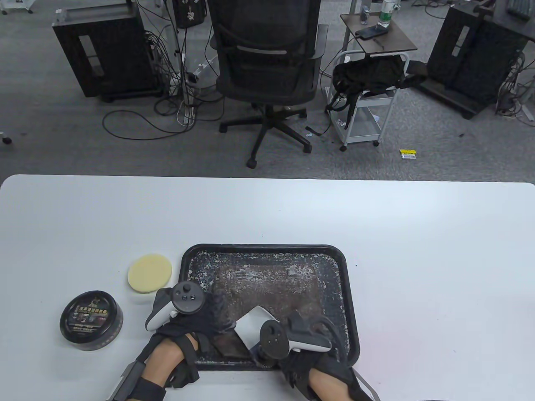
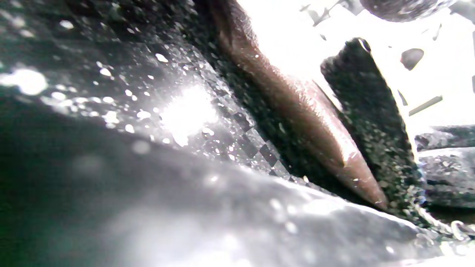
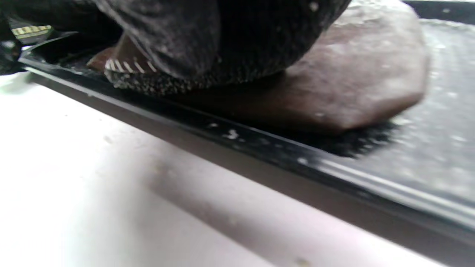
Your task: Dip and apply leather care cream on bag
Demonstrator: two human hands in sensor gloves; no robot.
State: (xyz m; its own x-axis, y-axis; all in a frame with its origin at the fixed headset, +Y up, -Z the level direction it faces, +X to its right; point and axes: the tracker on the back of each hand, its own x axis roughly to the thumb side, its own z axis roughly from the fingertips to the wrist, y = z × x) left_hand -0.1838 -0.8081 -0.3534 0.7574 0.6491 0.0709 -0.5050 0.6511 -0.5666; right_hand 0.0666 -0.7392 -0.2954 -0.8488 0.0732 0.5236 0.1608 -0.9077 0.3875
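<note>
**Both hands down on the bag in the tray**

A black tray (image 1: 347,288), its floor speckled white, sits on the near middle of the white surface (image 1: 439,259). A brown leather bag (image 1: 267,284) lies flat inside it, dull and streaked with pale residue.

Both gloved hands come in from the near edge and meet over the near part of the tray. The left hand (image 1: 209,317) reaches over the tray's near-left corner, its dark fingers (image 1: 219,307) lying on the bag. The left wrist view is blurred; it shows a brown fold of leather (image 2: 315,129) beside a dark gloved finger, and I cannot tell whether that grip is clenched or only resting.

The right hand (image 1: 305,334) is low over the near edge of the tray. In the right wrist view its glove (image 3: 222,48) presses down on the rounded brown leather (image 3: 352,81), just inside the tray rim (image 3: 259,144). Whether it is grasping the bag or lying flat on it is hidden.

Left of the tray, a round yellow sponge (image 1: 149,273) lies on the surface. Nearer and further left stands the round black tin of cream (image 1: 91,319), lid on, apart from both hands.
</note>
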